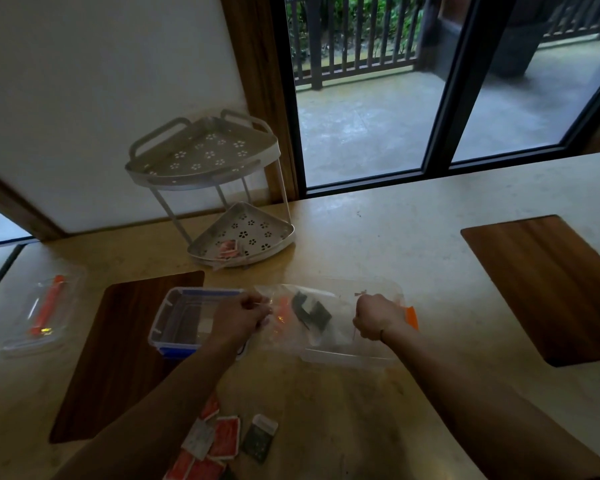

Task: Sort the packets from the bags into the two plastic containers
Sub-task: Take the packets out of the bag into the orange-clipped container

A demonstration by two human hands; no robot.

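Left hand [240,318] pinches the left edge of a clear plastic bag [302,320], fingers curled tight on it. Right hand [378,317] fisted around the bag's right edge. Both forearms reach up from the bottom of frame, bag stretched between the hands at centre. Dark packet [310,311] and orange packets visible inside the bag. Bag hangs over the clear container [388,355] with orange clip; blue-trimmed container [177,323] sits just left, behind the left hand. Loose red and white packets [222,441] at bottom centre. Container lid [39,313] at left; corner rack [222,188] above centre.
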